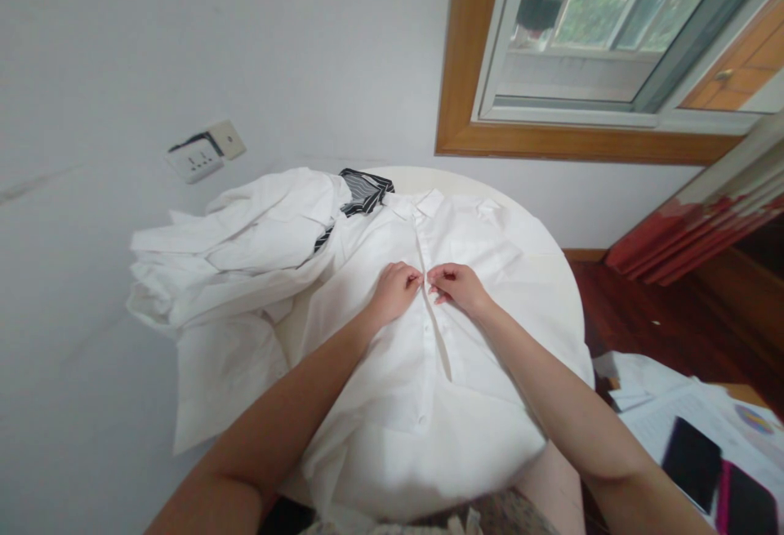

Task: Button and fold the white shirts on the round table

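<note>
A white button-up shirt point(380, 380) lies spread on a round white table point(567, 306), its collar toward the wall and its hem hanging over the near edge. My left hand point(397, 288) pinches the shirt's front edge at the middle of the button strip. Just across the strip, my right hand point(456, 286) has its thumb and fingers closed on the opposite front edge. Below both hands the front gapes in a narrow slit. Any button between the fingertips is too small to make out.
Heaped white garments point(245, 233) lie at the table's left, beside a black-and-white striped cloth point(367, 190). A wall with a socket point(196, 161) stands behind. At lower right, papers point(649, 404) carry a dark phone point(692, 463) and a pink-edged one point(747, 502).
</note>
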Motion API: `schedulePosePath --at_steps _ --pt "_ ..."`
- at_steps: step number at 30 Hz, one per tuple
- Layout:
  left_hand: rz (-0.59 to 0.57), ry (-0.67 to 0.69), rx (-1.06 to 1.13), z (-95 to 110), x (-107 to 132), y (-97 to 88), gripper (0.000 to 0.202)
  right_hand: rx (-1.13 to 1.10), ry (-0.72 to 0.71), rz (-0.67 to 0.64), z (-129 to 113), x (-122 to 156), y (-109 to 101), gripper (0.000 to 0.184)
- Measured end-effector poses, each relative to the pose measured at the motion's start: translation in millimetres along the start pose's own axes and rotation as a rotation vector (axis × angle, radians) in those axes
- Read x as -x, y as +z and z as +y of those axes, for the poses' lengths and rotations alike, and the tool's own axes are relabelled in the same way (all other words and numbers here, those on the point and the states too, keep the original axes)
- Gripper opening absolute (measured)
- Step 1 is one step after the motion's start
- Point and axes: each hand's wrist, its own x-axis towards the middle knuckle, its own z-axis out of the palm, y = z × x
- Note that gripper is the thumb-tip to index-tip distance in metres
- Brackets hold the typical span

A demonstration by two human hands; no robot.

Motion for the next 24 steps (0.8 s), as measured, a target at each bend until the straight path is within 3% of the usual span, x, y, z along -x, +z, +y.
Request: schedulePosePath --at_steps 13,24 --pt "0.039 -0.029 0.013 5.4 -1.5 -1.4 0.032 0.323 -0.103 0.070 1.2 1.2 6.4 0.010" --pt "0.009 -0.116 -0.066 10.2 -6.2 -0.1 0.029 0.509 -0.190 0.150 2.3 4.5 10.5 0.009"
